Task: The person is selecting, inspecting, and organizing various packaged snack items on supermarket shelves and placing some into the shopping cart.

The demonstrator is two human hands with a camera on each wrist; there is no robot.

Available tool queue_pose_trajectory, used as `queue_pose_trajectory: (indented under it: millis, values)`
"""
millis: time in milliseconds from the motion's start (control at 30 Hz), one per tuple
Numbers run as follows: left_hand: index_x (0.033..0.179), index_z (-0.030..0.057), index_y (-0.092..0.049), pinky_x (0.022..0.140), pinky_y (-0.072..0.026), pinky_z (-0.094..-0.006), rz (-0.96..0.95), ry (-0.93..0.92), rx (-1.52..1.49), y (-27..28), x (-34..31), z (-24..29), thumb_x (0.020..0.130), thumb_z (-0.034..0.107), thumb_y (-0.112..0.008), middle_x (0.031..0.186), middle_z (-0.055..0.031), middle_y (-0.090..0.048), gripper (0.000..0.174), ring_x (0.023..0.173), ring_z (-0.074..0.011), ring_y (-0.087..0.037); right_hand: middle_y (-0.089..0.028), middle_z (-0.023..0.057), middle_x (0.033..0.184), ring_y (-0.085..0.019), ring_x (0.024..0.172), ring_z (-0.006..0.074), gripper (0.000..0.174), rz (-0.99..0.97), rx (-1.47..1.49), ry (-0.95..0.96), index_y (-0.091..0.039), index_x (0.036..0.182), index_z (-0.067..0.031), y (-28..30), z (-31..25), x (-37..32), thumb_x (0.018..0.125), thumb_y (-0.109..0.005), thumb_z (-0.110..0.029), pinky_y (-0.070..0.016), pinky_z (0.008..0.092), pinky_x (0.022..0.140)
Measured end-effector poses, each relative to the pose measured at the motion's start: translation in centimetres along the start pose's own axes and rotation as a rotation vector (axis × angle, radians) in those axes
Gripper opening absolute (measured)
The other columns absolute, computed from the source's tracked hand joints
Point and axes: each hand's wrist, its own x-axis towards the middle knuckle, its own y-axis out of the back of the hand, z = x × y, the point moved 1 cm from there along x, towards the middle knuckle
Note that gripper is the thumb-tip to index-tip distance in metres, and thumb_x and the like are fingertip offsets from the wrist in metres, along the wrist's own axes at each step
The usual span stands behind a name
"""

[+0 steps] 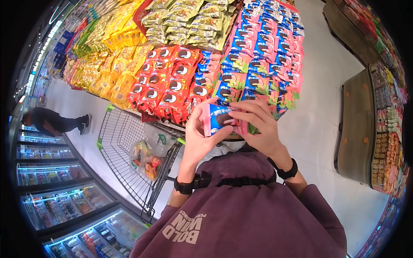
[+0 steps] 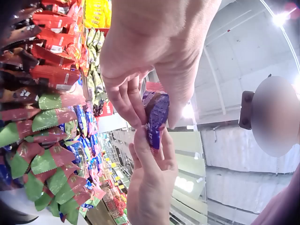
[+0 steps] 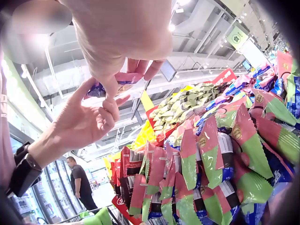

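Observation:
A small blue and pink snack packet (image 1: 222,119) with a dark round cookie picture is held up between both hands in the head view. The left hand (image 1: 198,134) grips its left end, thumb along the lower edge. At its right end the right hand (image 1: 260,127) pinches it, fingers lying over the front. From the left wrist, the packet (image 2: 156,115) appears edge-on between the left hand (image 2: 150,51) above and the right hand (image 2: 152,187) below. In the right wrist view the fingers hide much of the packet (image 3: 97,90).
Beyond the hands is a display heaped with red packets (image 1: 161,79), blue and pink packets (image 1: 258,47) and yellow ones (image 1: 124,73). A wire cart (image 1: 118,146) holding a bag stands at the left. A person (image 1: 56,122) is near the fridges; shelves (image 1: 359,124) stand right.

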Motion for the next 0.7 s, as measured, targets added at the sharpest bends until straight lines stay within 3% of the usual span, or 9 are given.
queue_pose_trajectory:
  millis: [133, 233, 333, 433, 533, 633, 667, 700]
  values:
    - [0.135, -0.0011, -0.046, 0.090, -0.0545, -0.0303, -0.064, -0.028, 0.114, 0.8, -0.2, -0.2, 0.067, -0.005, -0.085, 0.118, -0.0103, -0.063, 0.079, 0.105, -0.0160, -0.064, -0.068, 0.0052, 0.110, -0.062, 0.101, 0.0269, 0.050, 0.028, 0.041, 0.015, -0.070, 0.106, -0.0083, -0.1, -0.2, 0.3, 0.060, -0.066, 0.011, -0.0509, 0.0369, 0.085]
    - [0.136, -0.0008, -0.045, 0.093, -0.0537, -0.0319, -0.016, -0.083, 0.075, 0.8, -0.4, -0.1, 0.066, -0.007, -0.085, 0.124, -0.0125, -0.060, 0.081, 0.111, -0.0172, -0.062, -0.069, 0.0051, 0.108, -0.062, 0.098, 0.0262, 0.048, 0.037, 0.067, 0.017, -0.070, 0.106, -0.0085, -0.4, -0.3, 0.4, 0.061, -0.068, 0.010, -0.0508, 0.0372, 0.085]
    - [0.129, -0.0016, -0.052, 0.095, -0.0529, -0.0326, 0.037, -0.184, 0.126, 0.6, -0.3, 0.3, 0.066, -0.008, -0.084, 0.127, -0.0143, -0.059, 0.071, 0.114, -0.0186, -0.060, -0.069, 0.0055, 0.105, -0.063, 0.096, 0.0270, 0.045, 0.053, 0.128, -0.061, -0.070, 0.106, -0.0083, -0.5, -0.7, 0.6, 0.063, -0.072, 0.007, -0.0508, 0.0375, 0.085]
    - [0.118, -0.0023, -0.060, 0.095, -0.0528, -0.0326, -0.041, -0.259, 0.202, 1.6, 0.2, -0.7, 0.066, -0.008, -0.084, 0.127, -0.0154, -0.058, 0.057, 0.116, -0.0195, -0.059, -0.069, 0.0064, 0.105, -0.065, 0.094, 0.0238, 0.037, 0.056, 0.166, -0.090, -0.069, 0.104, -0.0066, -0.4, -0.8, 0.6, 0.069, -0.077, 0.001, -0.0509, 0.0338, 0.083]
    - [0.107, -0.0021, -0.064, 0.088, -0.0544, -0.0293, -0.004, -0.271, 0.165, 1.4, 0.4, -1.0, 0.069, -0.006, -0.083, 0.117, -0.0133, -0.065, 0.043, 0.106, -0.0159, -0.064, -0.068, 0.0099, 0.109, -0.065, 0.101, 0.0210, 0.038, -0.042, 0.331, -0.337, -0.064, 0.112, -0.0029, -0.3, -0.9, 0.0, 0.076, -0.078, 0.001, -0.0505, 0.0319, 0.087]
    - [0.106, -0.0018, -0.064, 0.080, -0.0551, -0.0263, 0.076, 0.034, 0.031, 0.5, 0.0, -0.5, 0.073, -0.004, -0.082, 0.103, -0.0095, -0.070, 0.038, 0.092, -0.0118, -0.067, -0.068, 0.0100, 0.107, -0.066, 0.099, 0.0141, 0.045, 0.042, 0.632, -0.526, -0.057, 0.120, -0.0038, -0.5, -1.1, 0.2, 0.080, -0.078, -0.004, -0.0520, 0.0272, 0.084]
    - [0.106, -0.0018, -0.064, 0.076, -0.0551, -0.0246, 0.099, -0.013, 0.015, -0.2, 0.2, -0.3, 0.077, -0.002, -0.080, 0.094, -0.0064, -0.072, 0.034, 0.082, -0.0093, -0.068, -0.067, 0.0106, 0.108, -0.066, 0.100, 0.0144, 0.047, 0.046, 0.671, -0.549, -0.054, 0.122, -0.0038, -0.4, -1.1, 0.2, 0.081, -0.077, -0.004, -0.0521, 0.0277, 0.085]
    - [0.107, -0.0019, -0.064, 0.076, -0.0552, -0.0248, 0.093, -0.005, 0.010, -0.3, 0.3, -0.4, 0.076, -0.002, -0.080, 0.095, -0.0067, -0.072, 0.035, 0.083, -0.0094, -0.068, -0.067, 0.0112, 0.109, -0.065, 0.101, 0.0147, 0.050, 0.051, 0.710, -0.572, -0.052, 0.124, -0.0039, -0.3, -1.2, 0.2, 0.082, -0.077, -0.004, -0.0523, 0.0282, 0.086]
